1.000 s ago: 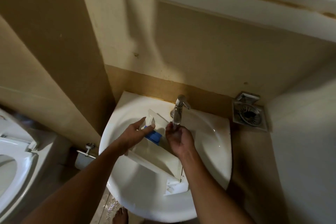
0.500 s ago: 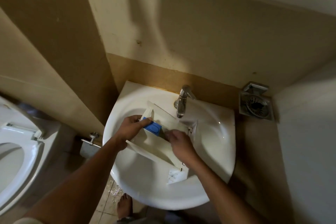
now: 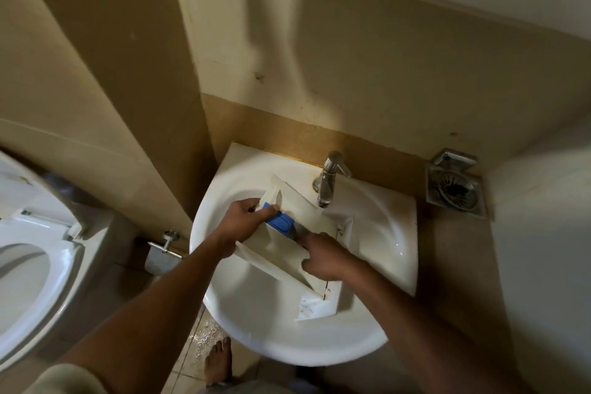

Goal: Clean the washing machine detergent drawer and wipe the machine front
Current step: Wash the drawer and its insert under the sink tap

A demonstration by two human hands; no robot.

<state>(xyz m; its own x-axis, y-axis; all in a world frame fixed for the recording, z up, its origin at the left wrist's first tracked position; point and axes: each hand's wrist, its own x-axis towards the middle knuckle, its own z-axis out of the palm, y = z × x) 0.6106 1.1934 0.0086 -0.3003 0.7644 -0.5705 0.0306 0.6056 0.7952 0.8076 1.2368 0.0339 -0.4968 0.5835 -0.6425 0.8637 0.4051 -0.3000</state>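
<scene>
**Right hand leaves the tap and goes to work on the drawer**

Head view: the white detergent drawer point(image 3: 311, 217) lies slantwise in the sink point(image 3: 256, 329), its far end under the tap point(image 3: 329, 182) and its front panel down by the near rim, just below the right hand point(image 3: 323, 257).

The left hand point(image 3: 243, 221) has not let go. Its fingers curl round the drawer's far end and its thumb lies across the blue insert point(image 3: 283, 223), holding the drawer in the same place as a second ago.

The change is on the other side. A second ago the right hand was up at the spout; it has since dropped onto the middle of the drawer, just beside the blue insert and close to the left hand. Its fingers are bent, knuckles up, against the drawer's inner wall. Whether they pinch that wall or only rub it, and whether they hold a cloth, cannot be told. Running water cannot be made out either.

This probably means the tap business is over and the hand-scrubbing of the compartments has started. The drawer is not yet back in its machine, and the machine front, out of sight here, has yet to be wiped.

Well to the left of the left hand are a toilet point(image 3: 32, 265) and a paper holder point(image 3: 163, 253). Beyond the right hand there is a metal grate point(image 3: 454, 189), and a bare foot point(image 3: 219, 358) shows below the sink
</scene>
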